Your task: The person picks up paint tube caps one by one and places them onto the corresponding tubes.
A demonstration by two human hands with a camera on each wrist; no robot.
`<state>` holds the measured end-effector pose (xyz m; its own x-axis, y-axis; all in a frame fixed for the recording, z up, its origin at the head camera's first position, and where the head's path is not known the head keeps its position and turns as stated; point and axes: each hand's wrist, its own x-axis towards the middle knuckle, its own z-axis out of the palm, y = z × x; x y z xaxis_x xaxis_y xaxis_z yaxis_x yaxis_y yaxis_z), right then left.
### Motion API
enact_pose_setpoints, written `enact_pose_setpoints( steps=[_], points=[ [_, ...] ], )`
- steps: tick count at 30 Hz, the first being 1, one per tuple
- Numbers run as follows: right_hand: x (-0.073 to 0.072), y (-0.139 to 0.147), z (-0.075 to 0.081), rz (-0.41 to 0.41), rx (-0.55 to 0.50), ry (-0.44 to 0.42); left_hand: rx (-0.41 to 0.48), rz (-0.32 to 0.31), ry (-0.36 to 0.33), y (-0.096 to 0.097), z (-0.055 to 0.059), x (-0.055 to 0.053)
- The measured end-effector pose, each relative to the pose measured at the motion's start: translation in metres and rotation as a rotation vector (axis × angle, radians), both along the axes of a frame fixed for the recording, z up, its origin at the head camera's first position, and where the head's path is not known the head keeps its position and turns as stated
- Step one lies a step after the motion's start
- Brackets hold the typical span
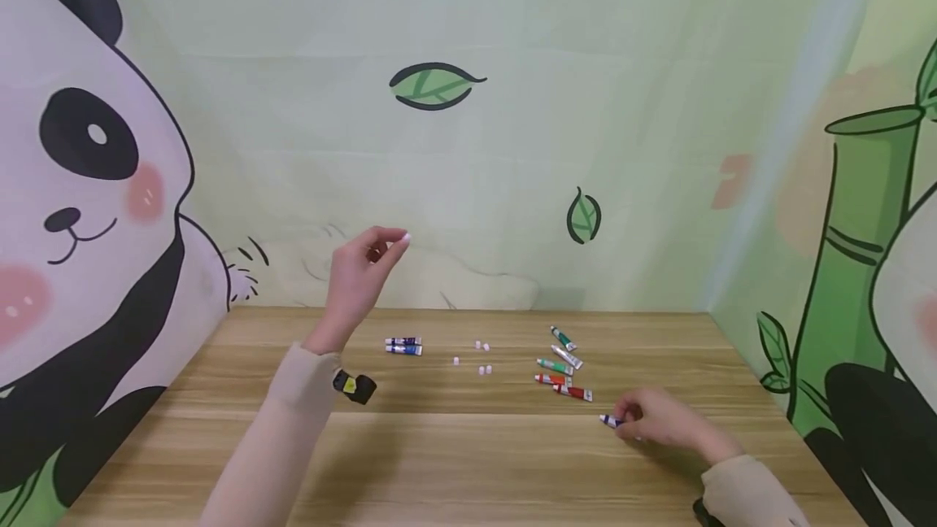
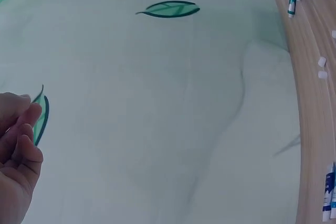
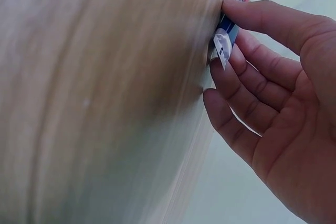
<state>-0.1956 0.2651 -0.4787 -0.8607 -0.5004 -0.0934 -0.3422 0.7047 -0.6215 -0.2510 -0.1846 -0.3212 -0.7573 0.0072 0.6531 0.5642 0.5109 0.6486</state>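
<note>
My left hand (image 1: 360, 271) is raised above the table's far side, thumb and forefinger pinched together around a tiny white cap (image 1: 407, 237). In the left wrist view the left hand (image 2: 18, 150) shows only at the edge, the cap hidden. Low at the right, my right hand (image 1: 662, 421) pinches a blue-labelled paint tube (image 1: 609, 421) against the tabletop. The right wrist view shows the tube's pale crimped end (image 3: 222, 48) between thumb and fingers. Beyond that hand lie a dark red tube (image 1: 574, 392), an orange-red tube (image 1: 551, 380) and several green or silvery tubes (image 1: 555, 366).
Two blue tubes (image 1: 404, 350) lie side by side at the left. Several small white caps (image 1: 485, 369) are scattered mid-table. A wooden table (image 1: 454, 462) meets a printed cloth backdrop (image 1: 498, 153) at its far edge.
</note>
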Motion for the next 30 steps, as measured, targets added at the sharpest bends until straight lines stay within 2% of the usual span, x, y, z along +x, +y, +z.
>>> enact_pose_setpoints(
  steps=[5, 11, 16, 22, 27, 30],
  points=[
    [-0.002, -0.001, 0.0, 0.015, -0.003, 0.017, 0.011, -0.029, -0.012, 0.002, 0.003, 0.014],
    [-0.001, -0.003, -0.001, 0.019, 0.003, 0.016, 0.017, -0.057, -0.036, 0.007, -0.001, 0.03],
    [-0.002, -0.008, 0.007, -0.026, -0.001, 0.027, 0.027, -0.095, -0.02, 0.01, -0.006, 0.04],
    [-0.009, -0.021, 0.031, -0.051, -0.001, 0.174, 0.025, -0.126, -0.014, 0.012, -0.011, 0.049],
    [-0.011, -0.04, 0.057, -0.062, -0.037, 0.23, 0.013, -0.14, -0.03, 0.014, -0.016, 0.058],
    [-0.009, -0.053, 0.071, -0.044, -0.054, 0.296, -0.004, -0.149, -0.047, 0.016, -0.021, 0.062]
  ],
)
